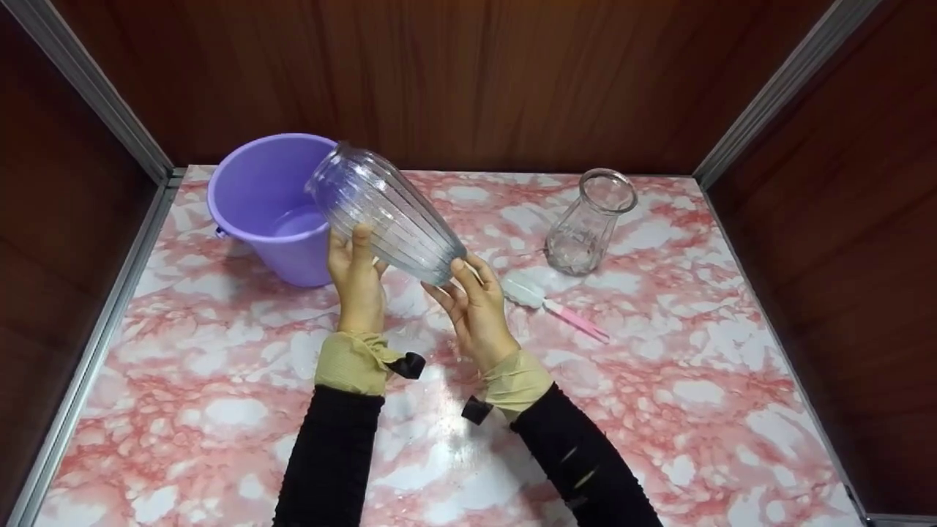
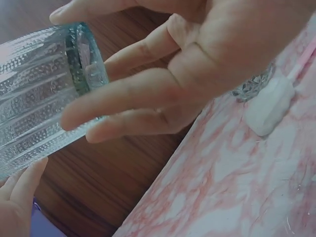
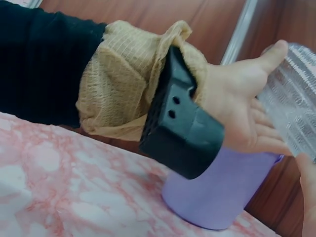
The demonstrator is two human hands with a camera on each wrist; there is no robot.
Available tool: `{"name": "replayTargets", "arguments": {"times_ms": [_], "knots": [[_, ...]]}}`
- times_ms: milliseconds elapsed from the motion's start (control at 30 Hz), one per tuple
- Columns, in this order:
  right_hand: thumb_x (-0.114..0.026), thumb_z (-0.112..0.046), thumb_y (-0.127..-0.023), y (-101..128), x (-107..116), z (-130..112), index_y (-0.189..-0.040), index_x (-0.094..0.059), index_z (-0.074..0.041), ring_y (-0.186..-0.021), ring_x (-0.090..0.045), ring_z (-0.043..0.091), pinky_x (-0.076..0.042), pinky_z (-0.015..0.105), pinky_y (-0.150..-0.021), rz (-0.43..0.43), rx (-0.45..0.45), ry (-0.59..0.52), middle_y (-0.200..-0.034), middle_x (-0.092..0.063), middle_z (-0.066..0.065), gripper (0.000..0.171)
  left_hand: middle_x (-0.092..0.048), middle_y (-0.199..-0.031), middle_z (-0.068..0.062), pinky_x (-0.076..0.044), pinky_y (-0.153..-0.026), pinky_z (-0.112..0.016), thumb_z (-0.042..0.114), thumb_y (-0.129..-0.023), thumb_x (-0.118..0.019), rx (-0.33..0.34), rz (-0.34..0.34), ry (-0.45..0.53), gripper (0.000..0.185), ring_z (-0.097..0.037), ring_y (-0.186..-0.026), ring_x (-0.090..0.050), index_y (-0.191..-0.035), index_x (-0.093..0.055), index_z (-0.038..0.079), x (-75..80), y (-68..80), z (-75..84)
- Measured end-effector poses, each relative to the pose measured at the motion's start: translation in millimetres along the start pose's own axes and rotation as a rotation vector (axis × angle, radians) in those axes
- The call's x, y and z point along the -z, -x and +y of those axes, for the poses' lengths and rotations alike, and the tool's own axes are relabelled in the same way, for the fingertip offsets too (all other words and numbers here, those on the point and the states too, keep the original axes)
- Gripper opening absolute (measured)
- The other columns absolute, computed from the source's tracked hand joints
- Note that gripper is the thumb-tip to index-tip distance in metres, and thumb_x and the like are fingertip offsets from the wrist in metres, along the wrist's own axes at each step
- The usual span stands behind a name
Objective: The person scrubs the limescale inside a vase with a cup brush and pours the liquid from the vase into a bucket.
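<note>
A clear ribbed glass vase is held up at a slant, its mouth toward the upper left, overlapping the purple bucket in the head view. My left hand supports its body, thumb in front and the other fingers mostly hidden behind the glass. Around the thick base, my right hand grips with thumb and fingers. The left wrist view shows those right-hand fingers against the base up close. From the right wrist, the left hand appears with its palm under the vase.
A second clear vase with a flared rim stands at the back right. Beside it lies a brush with a white sponge head and pink handle. Brown panels wall the pink marbled table at the back and sides.
</note>
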State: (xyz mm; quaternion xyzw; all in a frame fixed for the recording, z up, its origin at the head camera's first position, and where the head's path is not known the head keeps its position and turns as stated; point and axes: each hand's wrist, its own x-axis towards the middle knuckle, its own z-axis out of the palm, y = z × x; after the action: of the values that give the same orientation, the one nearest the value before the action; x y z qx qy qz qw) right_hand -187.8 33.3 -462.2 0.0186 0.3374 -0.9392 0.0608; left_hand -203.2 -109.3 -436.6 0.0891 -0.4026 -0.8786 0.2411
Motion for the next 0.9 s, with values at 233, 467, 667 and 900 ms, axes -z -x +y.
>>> {"name": "replayTargets", "arguments": {"times_ms": [233, 467, 667, 900], "knots": [[-0.058, 0.001, -0.096, -0.2, -5.1, -8.5, -0.134, -0.05, 0.002, -0.093, -0.068, 0.029, -0.061, 0.044, -0.086, -0.001, 0.008, 0.083, -0.119, -0.059, 0.017, 0.039, -0.057, -0.095, -0.003, -0.042, -0.046, -0.016, 0.072, -0.051, -0.08, 0.054, 0.056, 0.079, 0.115, -0.006, -0.06, -0.042, -0.142, -0.05, 0.008, 3.2, -3.3, -5.2], [-0.059, 0.005, -0.095, -0.5, -11.8, -15.8, -0.135, -0.052, 0.006, -0.09, -0.068, 0.028, -0.061, 0.046, -0.084, 0.036, 0.046, 0.147, -0.122, -0.057, 0.02, 0.041, -0.064, -0.115, -0.012, -0.062, -0.075, -0.033, 0.072, -0.052, -0.08, 0.099, 0.049, 0.169, 0.115, -0.02, -0.087, -0.068, -0.14, -0.049, 0.005, 2.5, -3.5, -7.9], [-0.064, 0.003, -0.093, -0.1, -17.3, -20.3, -0.137, -0.053, 0.006, -0.091, -0.066, 0.028, -0.061, 0.046, -0.084, 0.066, 0.066, 0.224, -0.129, -0.054, 0.021, 0.045, -0.064, -0.121, -0.014, -0.062, -0.081, -0.04, 0.071, -0.055, -0.079, 0.111, 0.026, 0.228, 0.11, -0.027, -0.098, -0.069, -0.138, -0.05, 0.005, 2.8, -3.9, -9.4], [-0.068, 0.004, -0.091, 0.5, -22.2, -24.6, -0.135, -0.058, 0.005, -0.09, -0.064, 0.026, -0.062, 0.044, -0.081, 0.081, 0.12, 0.258, -0.123, -0.055, 0.019, 0.045, -0.065, -0.119, -0.012, -0.061, -0.085, -0.039, 0.072, -0.056, -0.077, 0.133, 0.022, 0.268, 0.107, -0.025, -0.1, -0.069, -0.137, -0.051, 0.006, 1.6, -3.9, -11.4]]}}
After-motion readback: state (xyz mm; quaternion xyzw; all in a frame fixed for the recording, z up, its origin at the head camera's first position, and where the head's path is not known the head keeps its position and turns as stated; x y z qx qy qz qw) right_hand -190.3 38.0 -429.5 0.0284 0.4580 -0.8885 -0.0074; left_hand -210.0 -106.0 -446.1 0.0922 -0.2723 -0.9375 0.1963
